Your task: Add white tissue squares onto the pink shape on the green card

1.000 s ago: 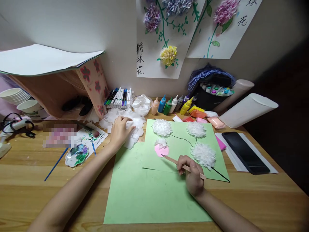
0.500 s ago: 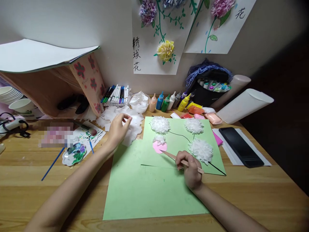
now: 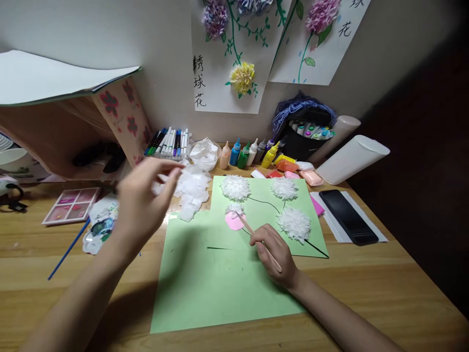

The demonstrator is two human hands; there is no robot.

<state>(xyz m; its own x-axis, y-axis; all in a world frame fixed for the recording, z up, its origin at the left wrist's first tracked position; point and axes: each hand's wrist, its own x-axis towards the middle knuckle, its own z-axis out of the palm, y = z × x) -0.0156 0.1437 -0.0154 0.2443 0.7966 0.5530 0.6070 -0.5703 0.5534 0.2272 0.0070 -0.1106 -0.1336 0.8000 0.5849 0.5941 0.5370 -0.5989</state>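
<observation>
My right hand (image 3: 274,254) grips a thin wooden craft stick (image 3: 246,224). Its tip meets the small white paper tuft (image 3: 235,209) on the upper part of a pink disc (image 3: 234,222). Several fluffy white paper flowers (image 3: 294,224) stand around it on a light green sheet (image 3: 271,247), with black stem lines between them. A larger green sheet (image 3: 205,293) lies underneath. Raised over the table's left side, my left hand (image 3: 146,195) is slightly blurred, its thumb and fingers pinched together at the tips. Whatever is between them cannot be made out.
Loose white paper pieces (image 3: 194,188) lie behind the green sheets, beside a bowl (image 3: 205,154). Paint bottles (image 3: 243,155) and markers (image 3: 170,142) line the wall. A phone (image 3: 348,217) rests at right. At left are a paint palette (image 3: 95,234), a brush (image 3: 69,249) and a sectioned box (image 3: 71,205).
My left hand has lifted away from the loose paper pieces, towards the left and nearer the camera. The stick's tip has moved up from the pink disc's edge to the white tuft.
</observation>
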